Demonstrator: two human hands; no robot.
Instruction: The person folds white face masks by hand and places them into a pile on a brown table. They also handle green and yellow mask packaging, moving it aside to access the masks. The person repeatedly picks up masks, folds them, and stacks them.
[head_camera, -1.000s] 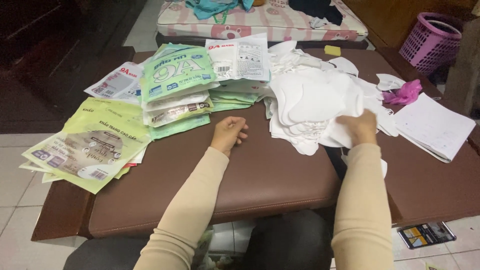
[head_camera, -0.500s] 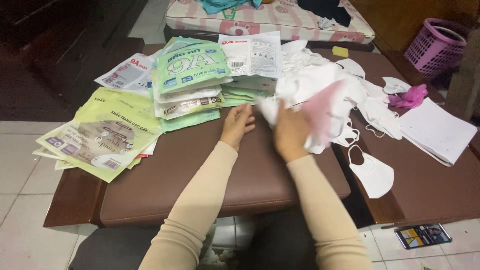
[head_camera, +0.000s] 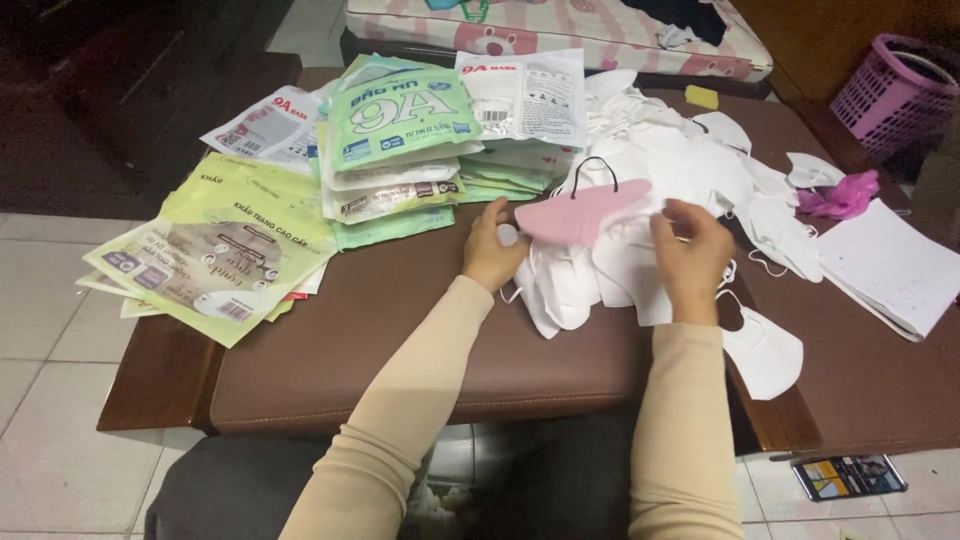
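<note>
Dim, soft indoor light; slight motion blur.

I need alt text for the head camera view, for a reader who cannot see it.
Two hands in beige sleeves hold a pink face mask with a black ear loop, left hand at one end, right hand at the other, above a heap of white masks on a brown table. Green and white mask packets lie stacked to the left, a purple basket stands at far right.
</note>
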